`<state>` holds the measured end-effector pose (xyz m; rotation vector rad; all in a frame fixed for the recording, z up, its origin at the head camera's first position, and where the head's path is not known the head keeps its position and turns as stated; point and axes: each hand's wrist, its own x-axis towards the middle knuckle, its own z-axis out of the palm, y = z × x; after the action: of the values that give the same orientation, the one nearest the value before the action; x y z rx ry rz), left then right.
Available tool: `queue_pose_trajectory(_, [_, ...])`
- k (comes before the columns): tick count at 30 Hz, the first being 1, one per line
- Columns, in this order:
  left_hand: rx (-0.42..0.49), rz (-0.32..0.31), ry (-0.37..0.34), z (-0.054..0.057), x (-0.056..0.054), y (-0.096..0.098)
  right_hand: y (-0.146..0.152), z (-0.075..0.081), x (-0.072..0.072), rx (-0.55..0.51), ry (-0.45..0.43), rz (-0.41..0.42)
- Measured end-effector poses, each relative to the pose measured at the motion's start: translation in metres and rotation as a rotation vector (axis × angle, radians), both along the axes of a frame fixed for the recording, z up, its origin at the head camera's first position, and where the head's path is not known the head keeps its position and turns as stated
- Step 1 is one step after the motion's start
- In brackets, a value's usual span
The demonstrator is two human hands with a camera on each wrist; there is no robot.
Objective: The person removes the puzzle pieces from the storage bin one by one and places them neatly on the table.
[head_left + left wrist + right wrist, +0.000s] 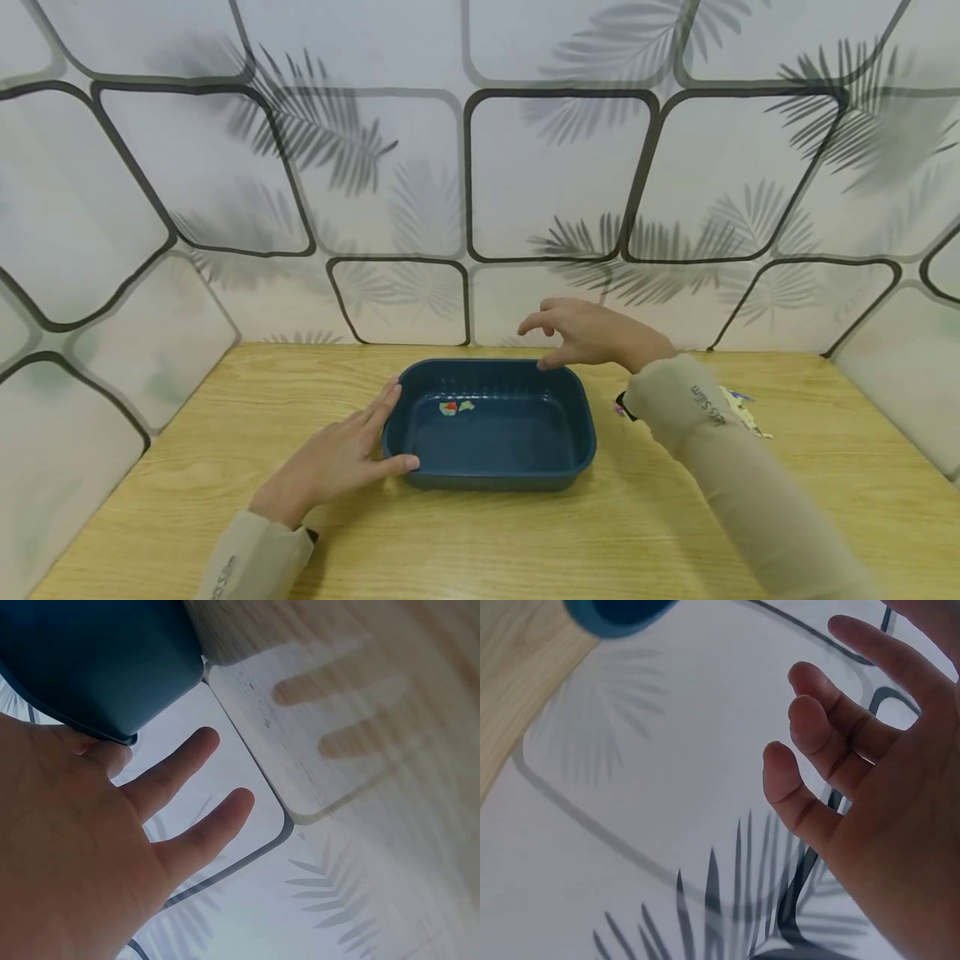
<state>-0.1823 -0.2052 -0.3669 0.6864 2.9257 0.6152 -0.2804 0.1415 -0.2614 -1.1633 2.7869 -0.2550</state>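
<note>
A dark blue rectangular basin [487, 482] stands on the wooden table. Inside it lie a small red-and-green scrap [448, 408] and a pale green scrap [467, 406]; their kind is too small to tell. My left hand [337, 458] rests against the basin's left end, thumb at the front left corner, other fingers stretched along the side. In the left wrist view, two straight fingers [169, 772] stick out beyond the basin's wall. Over the back right rim hovers my right hand [588, 333], fingers loosely bent, with nothing held in the right wrist view.
Flat whitish-yellow pieces with some blue [742, 408] lie on the table beyond the right sleeve, partly hidden by it. A small pink bit [618, 407] shows by the right cuff. Patterned white walls [555, 183] enclose the table [480, 550] behind and at both sides.
</note>
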Motion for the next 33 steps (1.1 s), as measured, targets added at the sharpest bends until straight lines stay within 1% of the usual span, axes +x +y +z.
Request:
queue_pose_trajectory(9, [-0.004, 0.009, -0.003, -0.001, -0.001, -0.002, -0.031, -0.008, -0.002, 0.072, 0.029, 0.068])
queue_pose_trajectory(13, [0.001, 0.009, -0.007, -0.001, -0.002, -0.001, -0.039, -0.014, -0.003, 0.119, 0.043, 0.098])
queue_pose_trajectory(19, [0.004, 0.008, -0.008, 0.0, -0.001, 0.002, -0.051, -0.022, -0.002, 0.154, 0.053, 0.122])
queue_pose_trajectory(23, [0.005, 0.01, -0.009, 0.0, -0.001, 0.002, -0.06, -0.025, 0.0, 0.171, 0.055, 0.121])
queue_pose_trajectory(30, [0.002, 0.011, -0.012, 0.001, -0.001, 0.002, -0.069, -0.031, 0.005, 0.163, -0.011, 0.086])
queue_pose_trajectory(33, [0.003, 0.012, -0.01, 0.001, 0.0, 0.002, -0.073, -0.034, 0.005, 0.174, -0.022, 0.083])
